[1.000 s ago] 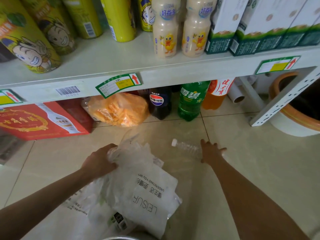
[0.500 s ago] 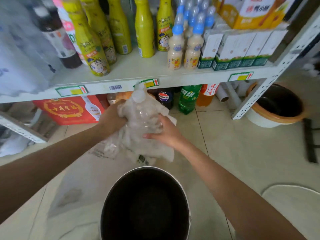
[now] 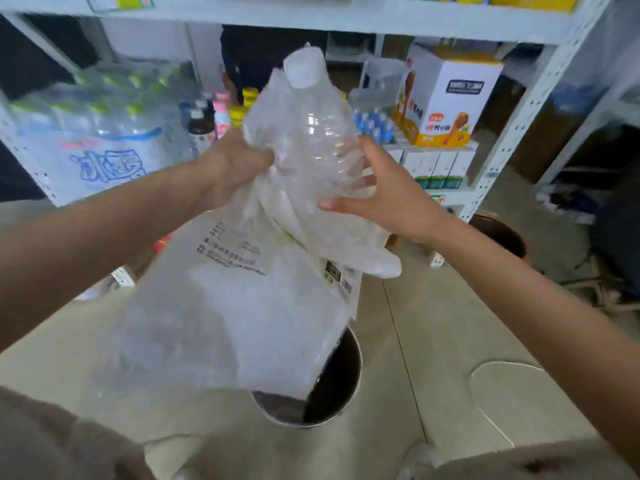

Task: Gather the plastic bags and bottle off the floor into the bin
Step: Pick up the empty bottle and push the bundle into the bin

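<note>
While your left hand (image 3: 232, 164) is closed in a fist around the gathered tops of the plastic bags (image 3: 239, 306), your right hand (image 3: 384, 199) rests against the side of the clear bottle (image 3: 311, 133) with its fingers (image 3: 341, 203) spread wide, thumb pointing left under the bottle's lower part, pressing rather than wrapping it. You hold the bottle upright and slightly tilted, its white cap (image 3: 304, 69) at the top, and thin clear plastic is drawn up over it, so it looks wrapped in the bunch. Whether your left fingers also pinch the bottle itself cannot be told, because the crumpled plastic hides them. The bags hang down from your fist in a loose sheet; one carries dark printed text and a small label near its right edge. Their lower end dangles over the round, dark bin (image 3: 339, 386), which stands on the pale tiled floor (image 3: 433, 341) directly below your hands, its left part covered by the hanging plastic. Nothing of the bundle touches the bin's rim as far as you can see. Behind your hands stands a white metal shelf (image 3: 512, 133) with drink bottles, a wrapped pack of water bottles on the left, and a white and yellow carton (image 3: 446, 102) on the right.
</note>
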